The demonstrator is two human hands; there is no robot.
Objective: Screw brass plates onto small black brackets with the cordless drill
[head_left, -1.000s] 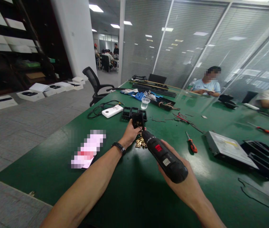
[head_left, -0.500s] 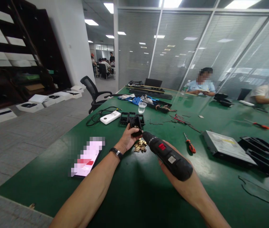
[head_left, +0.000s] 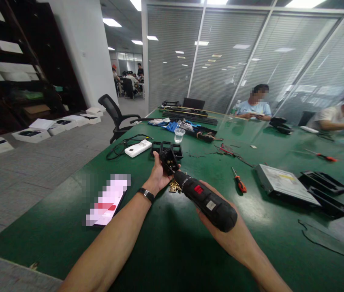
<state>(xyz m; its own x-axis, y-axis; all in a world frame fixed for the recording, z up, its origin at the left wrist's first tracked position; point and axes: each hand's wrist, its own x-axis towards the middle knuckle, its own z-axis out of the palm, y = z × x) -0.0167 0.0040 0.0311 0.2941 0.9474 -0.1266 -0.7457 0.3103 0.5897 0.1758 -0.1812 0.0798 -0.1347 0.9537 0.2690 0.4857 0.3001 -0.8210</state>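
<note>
My left hand (head_left: 159, 177) is closed around a black plastic box (head_left: 168, 160), tilted so its open inside shows small brass-coloured parts. A black cordless drill (head_left: 208, 201) with a red switch is gripped in my right hand (head_left: 212, 221). The drill's tip points at the lower right edge of the box; whether it touches cannot be made out. Under the box and the drill's nose lies a pile of small brass pieces (head_left: 175, 187), partly covered. Just behind the held box stand several similar black boxes (head_left: 156, 147) on the green table (head_left: 156, 251).
A phone (head_left: 107, 207) lies left of my forearm. Beyond it are a white device (head_left: 138, 148) with a black cable and a clear cup (head_left: 179, 135). On the right are an orange screwdriver (head_left: 240, 183) and a metal drive (head_left: 284, 184). Two people sit across the table.
The black box has turned in my left hand, so its inside with the brass parts faces me more. My left thumb has lifted off its front. The view has shifted slightly.
</note>
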